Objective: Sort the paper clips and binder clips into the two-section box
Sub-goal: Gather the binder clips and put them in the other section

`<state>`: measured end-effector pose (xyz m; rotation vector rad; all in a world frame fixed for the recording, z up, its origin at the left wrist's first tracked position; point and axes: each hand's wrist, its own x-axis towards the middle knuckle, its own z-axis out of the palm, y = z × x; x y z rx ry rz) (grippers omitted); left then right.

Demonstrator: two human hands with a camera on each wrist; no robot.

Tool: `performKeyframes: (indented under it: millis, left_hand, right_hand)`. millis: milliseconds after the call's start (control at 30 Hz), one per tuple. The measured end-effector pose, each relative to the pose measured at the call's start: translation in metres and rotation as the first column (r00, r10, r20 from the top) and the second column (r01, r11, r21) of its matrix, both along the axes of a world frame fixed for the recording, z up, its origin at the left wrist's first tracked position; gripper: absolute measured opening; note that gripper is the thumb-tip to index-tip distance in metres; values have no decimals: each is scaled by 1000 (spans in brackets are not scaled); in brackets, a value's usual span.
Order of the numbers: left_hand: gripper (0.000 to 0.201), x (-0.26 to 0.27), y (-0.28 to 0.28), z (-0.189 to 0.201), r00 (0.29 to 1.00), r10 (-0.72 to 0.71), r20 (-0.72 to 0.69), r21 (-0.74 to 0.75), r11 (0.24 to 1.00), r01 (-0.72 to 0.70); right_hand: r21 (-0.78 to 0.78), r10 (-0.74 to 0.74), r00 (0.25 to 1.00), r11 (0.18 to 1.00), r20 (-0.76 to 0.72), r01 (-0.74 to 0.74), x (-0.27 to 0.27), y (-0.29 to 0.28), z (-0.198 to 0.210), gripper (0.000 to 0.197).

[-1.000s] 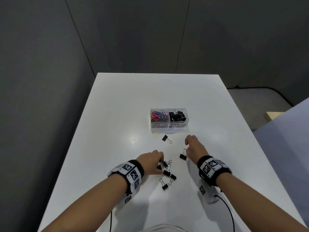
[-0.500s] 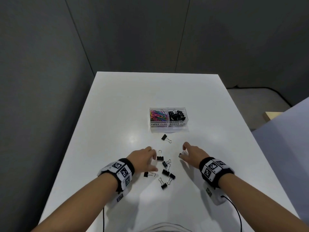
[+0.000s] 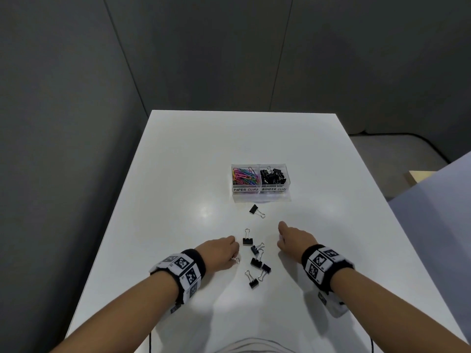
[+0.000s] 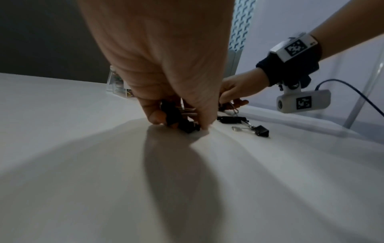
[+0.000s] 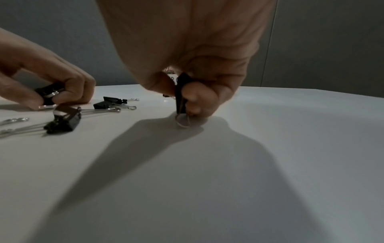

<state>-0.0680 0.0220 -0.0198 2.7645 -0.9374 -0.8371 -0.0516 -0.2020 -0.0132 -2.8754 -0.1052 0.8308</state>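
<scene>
The two-section box (image 3: 261, 192) reads "PAPER CLIPS" and "BINDER CLIPS". Your left hand (image 3: 221, 253) and right hand (image 3: 295, 242) each pinch a black binder clip at the table, well short of it

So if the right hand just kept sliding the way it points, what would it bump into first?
Probably the lone binder clip ahead of the right hand, then the two-section box; depth is hard to judge.

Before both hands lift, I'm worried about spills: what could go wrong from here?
1. The right hand pinches its binder clip only at the fingertips, wire loop on the table; it might slip.
2. The left hand grips more than one clip; one may drop.
3. The box's binder section looks heaped, so clips could bounce out.
</scene>
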Motion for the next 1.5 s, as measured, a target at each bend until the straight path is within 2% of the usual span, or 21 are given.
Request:
performKeyframes:
  millis: [100, 233, 333, 400, 467, 567, 667, 733, 833, 933, 967, 1033, 1167, 1333, 1500]
  left_hand:
    - [28, -2, -2, -1, 999, -4, 44, -8, 1000, 4]
    - [30, 3, -7, 3, 998, 18, 63, 69, 997, -22]
    - [28, 13, -11, 9, 991, 97, 88, 74, 992, -104]
    - [23, 21, -13, 14, 984, 124, 129, 63, 989, -133]
    - [21, 28, -15, 21, 979, 148, 144, 36, 987, -154]
    - [31, 33, -20, 26, 981, 179, 74, -23, 984, -178]
    - [42, 35, -25, 23, 991, 122, 53, 23, 992, -123]
    - [44, 38, -28, 17, 996, 78, 45, 71, 994, -81]
    - [38, 41, -30, 14, 996, 63, 56, 90, 994, -68]
    - [35, 44, -32, 11, 995, 60, 74, 81, 995, -66]
    - [35, 45, -33, 10, 995, 66, 75, 79, 994, -72]
    - [39, 48, -31, 8, 993, 100, 57, 73, 992, -104]
    - [43, 54, -23, 5, 990, 138, 34, 63, 988, -140]
    - [42, 62, -11, 2, 990, 130, 57, 63, 989, -134]
    - [39, 74, -12, 2, 972, 226, 62, -20, 974, -225]
  right_hand:
    - [8, 17, 1000, 1000, 13, -17, -3, -3, -4, 7]
    - [47, -18, 1000, 999, 15, 17, -2, -5, -4, 27]
    - [45, 7, 999, 999, 52, -9, -8, 0, 6, 26]
    - [55, 82, 994, 995, 68, -86, -15, 5, 14, 23]
    - [87, 218, 972, 970, 87, -226, -26, 7, 18, 20]
    - [136, 406, 908, 898, 105, -418, -41, 8, 18, 23]
    - [72, 543, 834, 832, 95, -550, -51, 7, 11, 29]
    - [59, 554, 826, 825, 107, -562, -53, 5, 5, 32]
    - [52, 519, 844, 847, 132, -529, -49, 2, 0, 31]
    - [38, 542, 822, 831, 176, -556, -41, 5, 1, 24]
    - [52, 534, 831, 836, 152, -547, -36, 6, 0, 23]
    - [19, 532, 820, 836, 209, -548, -26, 7, -5, 24]
    - [-28, 507, 850, 861, 143, -509, -3, 2, -4, 27]
    - [149, 240, 944, 949, 226, -277, 34, -10, 20, 24]
    - [325, -67, 932, 944, 357, -57, 96, -13, 42, 19]
